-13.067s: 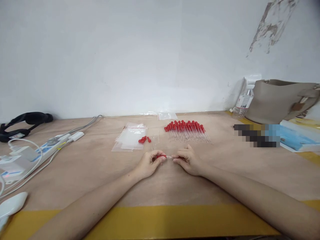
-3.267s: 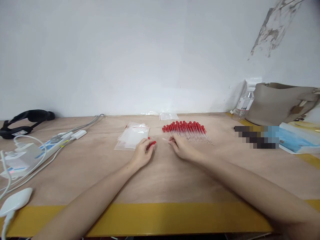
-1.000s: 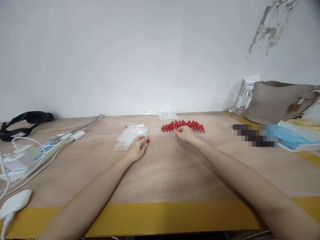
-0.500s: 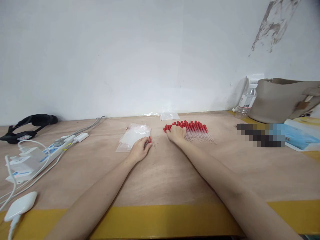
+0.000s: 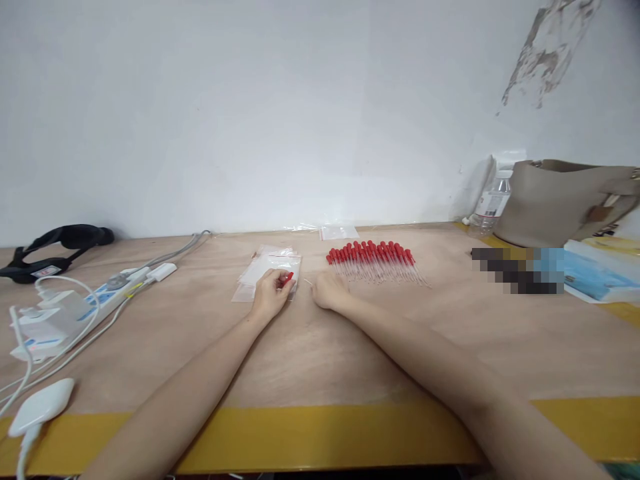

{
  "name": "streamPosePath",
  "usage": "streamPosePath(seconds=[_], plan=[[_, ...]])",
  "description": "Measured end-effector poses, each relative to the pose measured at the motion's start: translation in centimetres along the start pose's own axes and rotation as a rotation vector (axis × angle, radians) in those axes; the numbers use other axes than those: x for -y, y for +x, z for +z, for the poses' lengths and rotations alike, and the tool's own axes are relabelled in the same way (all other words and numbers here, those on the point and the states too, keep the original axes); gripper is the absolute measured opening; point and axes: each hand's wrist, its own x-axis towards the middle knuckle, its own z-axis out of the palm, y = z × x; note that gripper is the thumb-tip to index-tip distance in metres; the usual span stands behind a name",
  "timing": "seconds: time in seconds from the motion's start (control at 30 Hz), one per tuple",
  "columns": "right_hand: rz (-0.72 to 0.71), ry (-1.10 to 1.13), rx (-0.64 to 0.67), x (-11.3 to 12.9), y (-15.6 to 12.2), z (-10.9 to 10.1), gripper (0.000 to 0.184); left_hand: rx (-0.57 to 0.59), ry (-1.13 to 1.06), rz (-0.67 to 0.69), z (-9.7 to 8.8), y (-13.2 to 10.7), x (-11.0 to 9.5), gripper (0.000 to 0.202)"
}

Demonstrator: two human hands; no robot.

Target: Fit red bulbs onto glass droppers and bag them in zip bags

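My left hand (image 5: pixel 271 293) is closed around a red-bulbed dropper (image 5: pixel 288 279), its red bulb showing between thumb and fingers, over the edge of a stack of clear zip bags (image 5: pixel 257 270). My right hand (image 5: pixel 330 291) is curled closed just to the right of it. A thin pale tube (image 5: pixel 309 282) sticks out leftward from its fingertips; the rest is hidden in the hand. Behind and to the right lies a row of droppers with red bulbs (image 5: pixel 370 252) and thin clear tubes, side by side, bulbs toward the wall.
Another clear bag (image 5: pixel 339 232) lies by the wall. A power strip (image 5: pixel 107 293) with white chargers and cables, and a black headset strap (image 5: pixel 60 250), are at left. At right stand a plastic bottle (image 5: pixel 493 203) and a grey bag (image 5: pixel 550 207), with blue masks (image 5: pixel 595 267) in front.
My right hand has left the row of droppers and moved left and nearer me, with a thin tube in it. My left hand has shifted slightly left, showing more of its red bulb.
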Motion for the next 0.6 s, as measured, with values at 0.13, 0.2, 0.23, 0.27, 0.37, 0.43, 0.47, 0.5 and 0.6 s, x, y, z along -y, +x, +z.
streamPosePath(seconds=[0.13,0.2,0.23,0.27,0.37,0.43,0.47,0.5,0.6], plan=[[-0.074,-0.04,-0.101,-3.8,-3.5,-0.9,0.024,0.047,-0.005,0.055,0.0,-0.5,-0.7,0.017],[-0.18,-0.016,-0.208,-6.4,-5.1,-1.3,0.022,0.085,-0.008,0.076,0.4,-1.0,-1.7,0.019],[-0.239,0.027,-0.266,-7.6,-5.8,-1.4,0.022,0.122,-0.012,0.085,0.6,-1.3,-2.3,0.02],[-0.274,0.079,-0.297,-8.8,-6.3,-1.5,0.021,0.169,-0.018,0.093,0.9,-1.6,-3.0,0.021],[-0.328,0.241,-0.361,-11.0,-7.3,-1.5,0.019,0.338,-0.044,0.106,1.6,-2.7,-5.0,0.023],[-0.382,0.32,-0.354,-11.3,-7.7,-1.6,0.022,0.407,-0.077,0.096,1.9,-3.3,-6.0,0.024],[-0.413,0.346,-0.338,-11.1,-7.8,-1.7,0.023,0.423,-0.093,0.087,1.9,-3.5,-6.3,0.024],[-0.438,0.366,-0.32,-10.8,-8.0,-1.7,0.024,0.434,-0.106,0.078,1.9,-3.6,-6.6,0.024],[-0.475,0.386,-0.296,-9.6,-8.3,-1.8,0.023,0.44,-0.124,0.053,1.8,-3.8,-6.7,0.023]])
